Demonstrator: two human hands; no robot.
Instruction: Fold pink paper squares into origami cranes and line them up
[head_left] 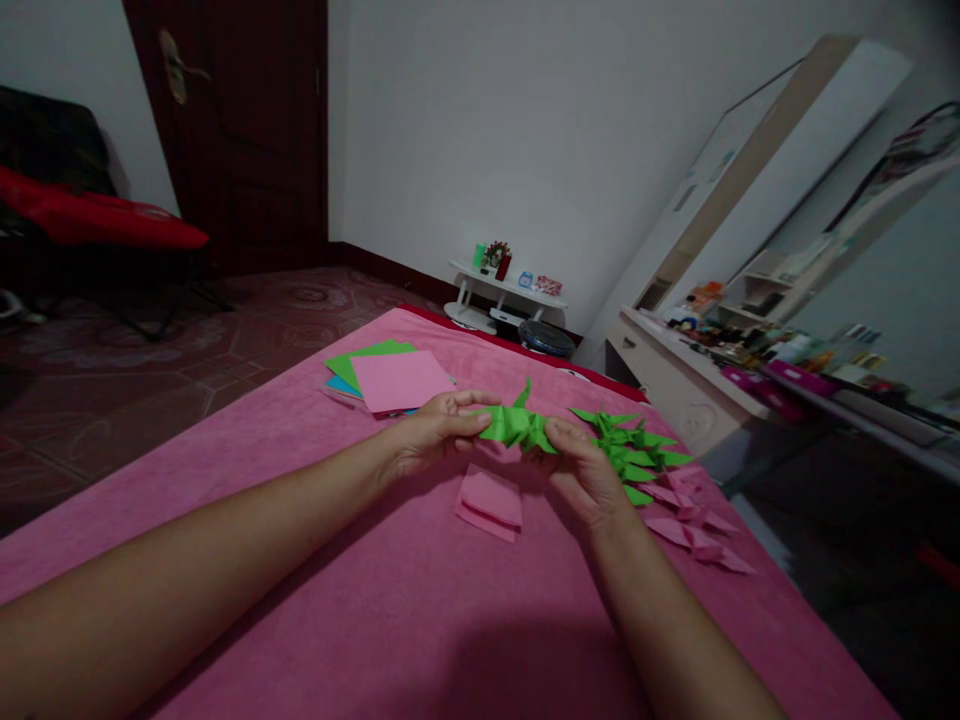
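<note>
Between my two hands is a green origami crane (517,426), raised above the pink cloth (360,610). My left hand (448,425) pinches one wing with thumb and fingers. On the opposite wing, my right hand (579,462) has a similar pinch. Below the crane lies a small stack of folded pink paper (490,498). Several finished green cranes (630,450) lie in a pile just beyond my right hand, with pink cranes (697,520) closer to the edge. Past my left hand rests a stack of square coloured sheets (401,378), pink on top, green and blue beneath.
A low white shelf (510,290) with small items stands against the far wall. At the right is a dressing table (682,370) crowded with bottles and boxes. A red-covered folding chair (97,215) and a dark door (240,130) are at the left.
</note>
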